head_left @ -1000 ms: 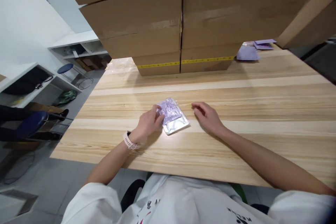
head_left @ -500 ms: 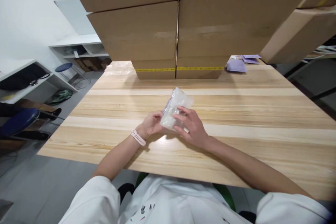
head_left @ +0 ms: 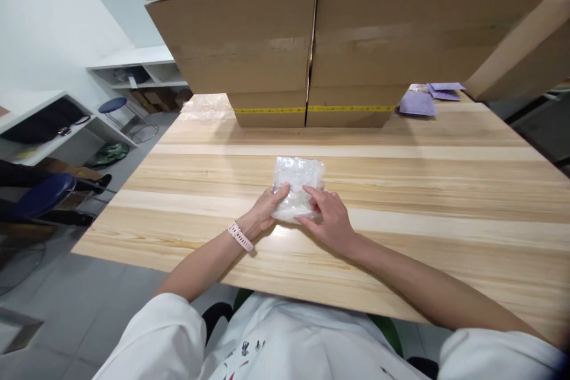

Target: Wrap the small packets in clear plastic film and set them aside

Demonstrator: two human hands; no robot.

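A clear plastic packet point(head_left: 297, 177) with whitish contents is held between both hands, just above the wooden table. What lies inside the wrapping is too blurred to name. My left hand point(head_left: 268, 204), with a pink band at the wrist, grips the packet's left side, thumb on top and fingers underneath. On the other side my right hand point(head_left: 332, 217) is closed on the lower right part, index finger on the upper face and thumb at the near edge. The remaining right fingers are partly hidden.
Large cardboard boxes point(head_left: 267, 41) are stacked at the table's back, with a yellow measuring tape point(head_left: 267, 111) along their lower part. Purple packets point(head_left: 417, 104) lie at the back right, clear plastic point(head_left: 205, 104) at the back left. A blue stool point(head_left: 44, 195) and another person's legs are beyond the left edge.
The packet has turned from a slant to nearly square-on and flatter. My left thumb has come onto its top face. My right fingers have drawn from its face toward the right edge.
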